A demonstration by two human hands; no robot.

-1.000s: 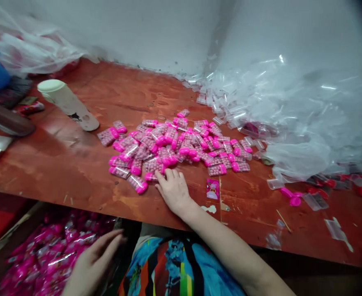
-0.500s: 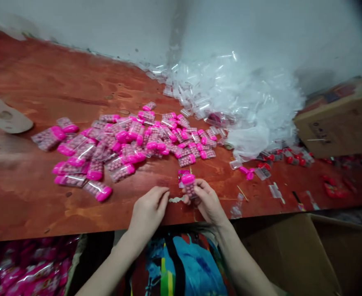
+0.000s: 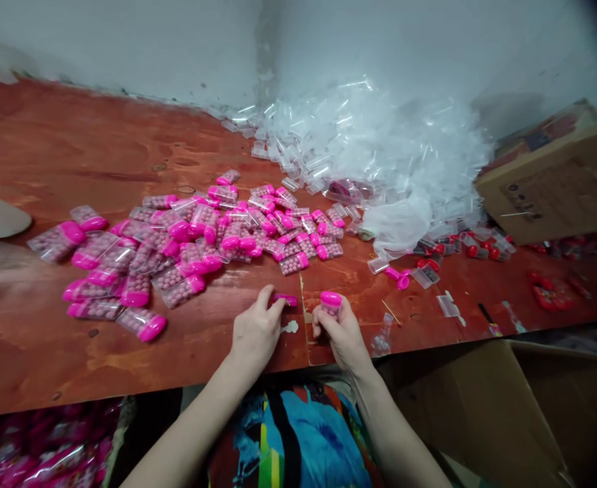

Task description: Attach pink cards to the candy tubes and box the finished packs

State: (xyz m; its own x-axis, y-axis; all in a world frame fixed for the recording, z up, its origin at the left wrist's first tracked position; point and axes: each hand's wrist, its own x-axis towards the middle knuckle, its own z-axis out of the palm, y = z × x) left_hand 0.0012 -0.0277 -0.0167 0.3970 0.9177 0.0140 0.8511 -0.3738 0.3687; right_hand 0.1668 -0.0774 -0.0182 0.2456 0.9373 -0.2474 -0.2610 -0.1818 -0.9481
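Observation:
My left hand pinches a small pink printed label or wrapper just above the table, close to the front. My right hand is closed around a clear plastic container with a pink cap; the cap points up and pale pink candy balls show below it. My fingers hide the container's lower part. Beyond my hands lies a heap of similar pink-capped candy containers, filled with pink balls.
A large mound of clear empty containers rests against the wall. To the right are red-capped pieces, a cardboard box and a thin stick. An open carton stands below the right edge, pink packets below the left.
My left hand has moved forward and taken the pink label that lay on the table. My right hand has turned the candy container more upright and moved slightly right. The view has shifted.

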